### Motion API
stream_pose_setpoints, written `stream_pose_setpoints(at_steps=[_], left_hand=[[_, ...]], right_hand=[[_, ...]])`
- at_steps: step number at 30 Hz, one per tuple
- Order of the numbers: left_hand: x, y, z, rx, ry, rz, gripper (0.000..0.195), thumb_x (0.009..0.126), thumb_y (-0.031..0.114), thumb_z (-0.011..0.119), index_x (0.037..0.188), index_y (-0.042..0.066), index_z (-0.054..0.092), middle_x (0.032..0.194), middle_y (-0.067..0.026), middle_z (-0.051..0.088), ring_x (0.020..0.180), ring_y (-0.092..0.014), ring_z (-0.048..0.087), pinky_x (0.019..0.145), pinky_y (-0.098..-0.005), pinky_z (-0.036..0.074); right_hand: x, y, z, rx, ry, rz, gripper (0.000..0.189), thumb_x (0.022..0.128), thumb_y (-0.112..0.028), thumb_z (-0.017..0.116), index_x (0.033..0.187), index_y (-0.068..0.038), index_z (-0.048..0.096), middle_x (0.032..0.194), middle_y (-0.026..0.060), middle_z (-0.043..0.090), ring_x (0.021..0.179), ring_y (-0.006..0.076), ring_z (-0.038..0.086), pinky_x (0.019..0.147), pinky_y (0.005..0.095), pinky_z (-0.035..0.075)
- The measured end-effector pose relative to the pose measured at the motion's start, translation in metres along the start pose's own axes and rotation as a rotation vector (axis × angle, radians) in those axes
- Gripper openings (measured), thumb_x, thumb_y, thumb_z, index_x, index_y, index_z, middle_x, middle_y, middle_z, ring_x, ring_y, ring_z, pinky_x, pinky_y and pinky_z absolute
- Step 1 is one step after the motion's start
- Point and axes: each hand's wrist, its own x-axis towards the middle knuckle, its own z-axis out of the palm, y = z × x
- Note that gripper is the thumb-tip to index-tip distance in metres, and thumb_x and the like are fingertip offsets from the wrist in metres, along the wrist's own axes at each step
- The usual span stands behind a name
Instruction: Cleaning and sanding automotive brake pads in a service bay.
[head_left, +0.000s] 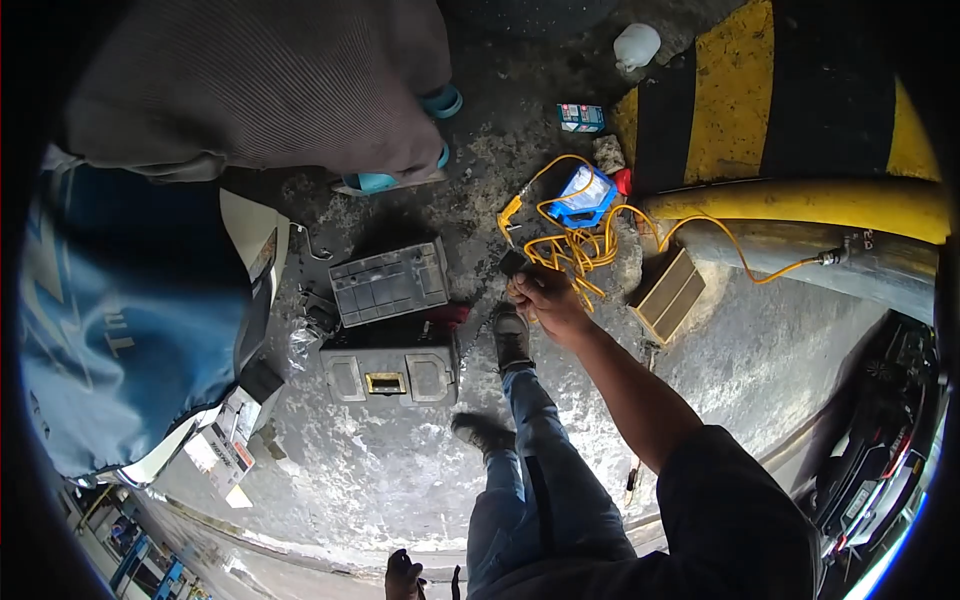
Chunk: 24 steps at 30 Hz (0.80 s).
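Observation:
My right hand (540, 298) is stretched forward above the concrete floor, its fingers closed on a small brush-like tool (514, 262) with a dark, blocky end. Blur and shadow leave the tool's exact kind unclear. Beyond that hand lies a coiled yellow air hose (574, 251), with a yellow blow gun (510, 214) at its near end. At the bottom edge my left hand (403, 576) is partly visible in dark shade; whether it grips anything is unclear. A dusty black toolbox (390, 364) stands ahead, left of my feet, beside its grey lid (388, 281).
A blue jug (581, 196), a teal printed box (580, 118) and a tan slatted panel (670, 296) lie near a yellow pipe (795, 210). At upper left is a person in brown clothing (300, 82) and teal clogs. A blue cover (150, 322) drapes a vehicle. One car (870, 457) stands right.

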Motion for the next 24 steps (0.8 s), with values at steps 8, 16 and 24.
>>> stream_pose_setpoints(at_steps=[8,16,24], left_hand=[[0.042,0.007,0.019,-0.973,0.231,-0.822,0.056,0.085,0.005,0.064,0.135,0.015,0.042,0.116,-0.01,0.059,0.06,-0.018,0.056,0.047,-0.0292,0.047],[-0.016,0.006,0.004,-1.423,0.406,-0.808,0.025,0.081,0.038,0.063,0.095,0.017,0.057,0.073,-0.0079,0.058,0.053,-0.024,0.057,0.047,-0.0373,0.049],[0.01,0.115,-0.054,-2.007,0.447,-0.019,0.047,0.087,0.043,0.049,0.123,0.012,0.054,0.087,-0.0114,0.063,0.066,-0.021,0.06,0.057,-0.0329,0.052]], right_hand=[[-0.175,-0.119,0.034,-0.55,-0.127,-0.545,0.013,0.077,0.004,0.064,0.081,0.0,0.052,0.088,0.0072,0.065,0.08,0.0128,0.06,0.072,0.0273,0.048],[-0.404,-0.271,0.019,-0.308,-0.342,-0.832,0.014,0.08,0.008,0.057,0.092,0.002,0.06,0.096,0.015,0.068,0.08,0.0209,0.066,0.077,0.0311,0.053],[-0.338,-0.124,-0.064,-0.468,0.112,-0.355,0.022,0.079,-0.005,0.055,0.097,0.003,0.066,0.072,0.007,0.062,0.063,0.0149,0.059,0.057,0.0305,0.05]])
